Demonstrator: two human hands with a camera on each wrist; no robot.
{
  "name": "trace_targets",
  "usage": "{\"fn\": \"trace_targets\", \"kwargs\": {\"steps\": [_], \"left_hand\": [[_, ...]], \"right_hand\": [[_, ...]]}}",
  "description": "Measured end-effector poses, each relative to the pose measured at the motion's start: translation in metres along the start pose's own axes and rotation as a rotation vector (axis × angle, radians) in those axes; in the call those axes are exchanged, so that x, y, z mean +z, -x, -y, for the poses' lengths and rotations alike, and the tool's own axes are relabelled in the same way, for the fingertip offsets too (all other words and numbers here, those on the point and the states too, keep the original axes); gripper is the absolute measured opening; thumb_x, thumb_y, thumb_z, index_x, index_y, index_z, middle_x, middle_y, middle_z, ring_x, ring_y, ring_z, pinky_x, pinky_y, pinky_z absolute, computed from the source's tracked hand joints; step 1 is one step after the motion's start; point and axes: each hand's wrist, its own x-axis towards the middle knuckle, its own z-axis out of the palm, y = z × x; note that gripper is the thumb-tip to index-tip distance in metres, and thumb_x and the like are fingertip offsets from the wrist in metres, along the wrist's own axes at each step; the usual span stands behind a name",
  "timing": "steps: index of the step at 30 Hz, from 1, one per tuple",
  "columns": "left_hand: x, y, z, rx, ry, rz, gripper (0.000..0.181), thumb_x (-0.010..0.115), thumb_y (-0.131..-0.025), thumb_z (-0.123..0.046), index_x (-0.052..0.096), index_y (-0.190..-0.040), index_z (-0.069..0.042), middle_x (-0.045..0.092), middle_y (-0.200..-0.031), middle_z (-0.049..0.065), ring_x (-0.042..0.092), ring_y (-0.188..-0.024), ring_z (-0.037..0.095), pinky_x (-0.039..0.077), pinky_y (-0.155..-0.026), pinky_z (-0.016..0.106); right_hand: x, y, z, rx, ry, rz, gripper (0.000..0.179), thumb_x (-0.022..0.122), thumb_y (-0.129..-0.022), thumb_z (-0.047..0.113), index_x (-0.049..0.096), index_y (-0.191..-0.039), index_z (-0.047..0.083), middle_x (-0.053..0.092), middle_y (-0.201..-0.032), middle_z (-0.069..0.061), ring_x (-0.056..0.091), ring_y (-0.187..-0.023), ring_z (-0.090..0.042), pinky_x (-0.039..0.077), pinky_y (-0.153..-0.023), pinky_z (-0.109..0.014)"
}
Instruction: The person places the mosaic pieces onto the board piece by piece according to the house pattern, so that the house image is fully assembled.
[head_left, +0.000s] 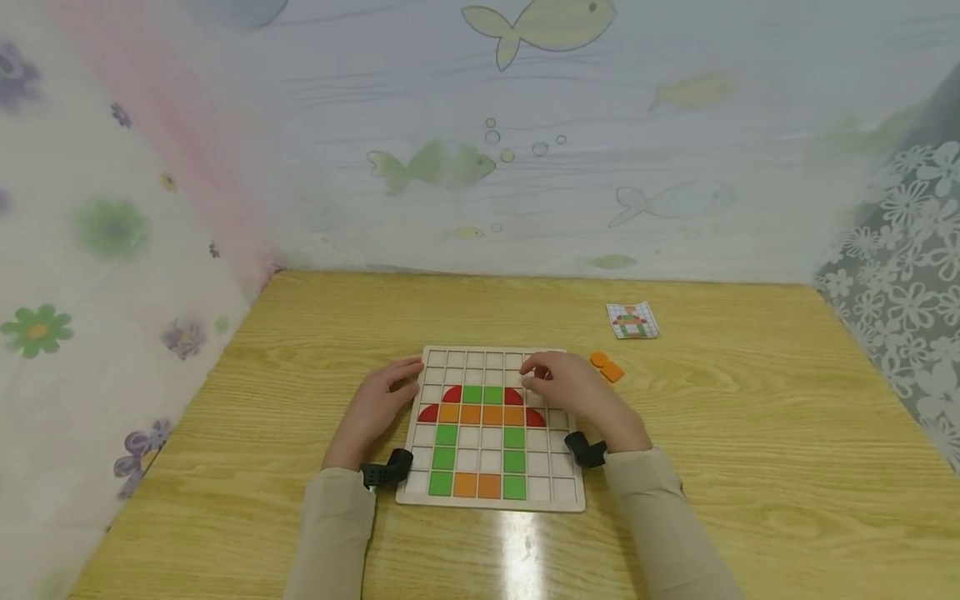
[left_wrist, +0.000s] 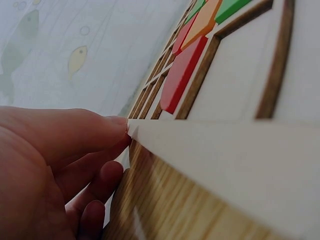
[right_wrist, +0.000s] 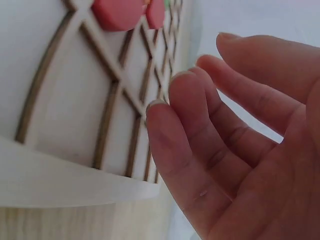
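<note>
A wooden grid board lies flat on the table, with colored tiles set in its squares. Green tiles form two columns and a top pair, orange tiles make a row plus a bottom pair, and red quarter-round tiles sit at the sides. My left hand rests against the board's left edge, its thumb and fingertips touching the rim in the left wrist view. Over the upper right squares hovers my right hand. Its fingers are loosely bent, with nothing between them and the thumb.
Right of the board lie a round orange piece and a square orange piece. Behind them is a small card printed with a tile pattern. The wooden table meets a fish-patterned wall at the back.
</note>
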Motion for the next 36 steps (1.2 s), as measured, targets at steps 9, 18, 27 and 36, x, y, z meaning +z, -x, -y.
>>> {"fn": "trace_targets", "kwargs": {"steps": [9,18,27,36], "left_hand": [[-0.003,-0.001,0.001,0.026,-0.004,0.005,0.037,0.052,-0.091,-0.019,0.052,-0.127,-0.015,0.042,-0.135,-0.003,0.029,-0.128,0.023,0.023,-0.102,0.045],[-0.001,0.001,0.000,0.024,0.001,0.005,0.036,0.052,-0.091,-0.020,0.053,-0.126,-0.015,0.042,-0.134,-0.005,0.028,-0.128,0.022,0.023,-0.102,0.044],[0.001,0.004,0.002,0.028,-0.027,-0.012,0.034,0.050,-0.092,-0.017,0.053,-0.126,-0.014,0.043,-0.134,-0.002,0.029,-0.127,0.025,0.023,-0.102,0.046],[-0.001,0.003,-0.002,0.039,-0.031,-0.016,0.035,0.048,-0.093,-0.014,0.052,-0.127,-0.015,0.043,-0.134,-0.002,0.030,-0.127,0.025,0.023,-0.102,0.045]], "right_hand": [[-0.011,0.003,-0.007,0.011,-0.063,-0.005,0.022,0.055,-0.089,0.026,0.061,-0.107,0.014,0.056,-0.088,0.001,0.051,-0.079,-0.016,0.044,-0.068,-0.029],[-0.023,0.015,-0.033,0.066,-0.025,-0.048,0.025,0.053,-0.089,0.028,0.061,-0.110,0.014,0.057,-0.092,-0.001,0.051,-0.083,-0.018,0.043,-0.073,-0.034],[-0.038,0.027,-0.062,0.128,-0.020,-0.073,0.030,0.053,-0.089,0.028,0.059,-0.113,0.011,0.059,-0.094,-0.004,0.053,-0.084,-0.020,0.042,-0.072,-0.036],[-0.058,0.040,-0.075,0.163,-0.009,-0.079,0.036,0.050,-0.091,0.029,0.054,-0.119,0.008,0.056,-0.102,-0.013,0.052,-0.084,-0.025,0.043,-0.069,-0.038]]}}
